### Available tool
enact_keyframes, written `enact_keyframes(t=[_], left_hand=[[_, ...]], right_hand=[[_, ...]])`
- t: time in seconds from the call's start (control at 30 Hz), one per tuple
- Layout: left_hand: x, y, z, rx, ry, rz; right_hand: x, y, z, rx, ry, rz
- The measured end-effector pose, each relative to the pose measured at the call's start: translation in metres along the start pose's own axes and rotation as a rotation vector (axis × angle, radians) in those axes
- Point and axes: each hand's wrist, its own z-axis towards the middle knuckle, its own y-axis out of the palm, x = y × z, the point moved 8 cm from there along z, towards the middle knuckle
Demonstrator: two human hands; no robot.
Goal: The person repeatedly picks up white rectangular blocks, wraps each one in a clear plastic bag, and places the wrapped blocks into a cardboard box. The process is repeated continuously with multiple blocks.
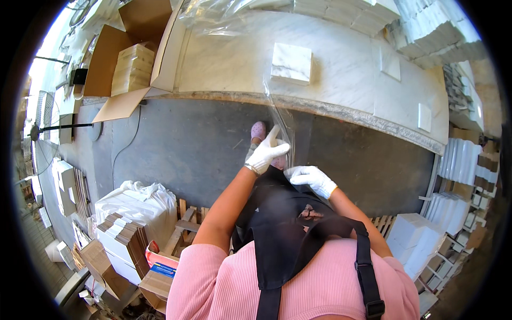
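My left hand [264,152], in a white glove, is held in front of my apron with its fingers apart, next to a strip of clear plastic film [285,124]. The film runs down from the bench edge toward my right hand [313,180], also gloved in white, whose fingers are closed at its lower end. On the bench beyond lies a stack of square white marble tiles with grey veins [291,63]. The film's upper end passes beside this stack; its lower end is partly hidden by my gloves.
The marble-topped bench [224,69] spans the far side. An open cardboard box [104,66] with wrapped tiles sits at its left end. Crumpled plastic [213,18] and tile stacks [346,13] line the back. Behind me are a wooden pallet [184,229] and white boxes [413,240].
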Motion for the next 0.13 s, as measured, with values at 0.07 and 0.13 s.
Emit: enact_keyframes(t=[0.07,0.13], left_hand=[[-0.014,-0.003,-0.001,-0.106,-0.065,-0.031],[-0.024,-0.004,-0.004,-0.158,-0.098,-0.046]], right_hand=[[-0.011,0.004,-0.004,-0.012,-0.003,0.034],[-0.006,0.002,-0.004,-0.029,0.027,0.018]])
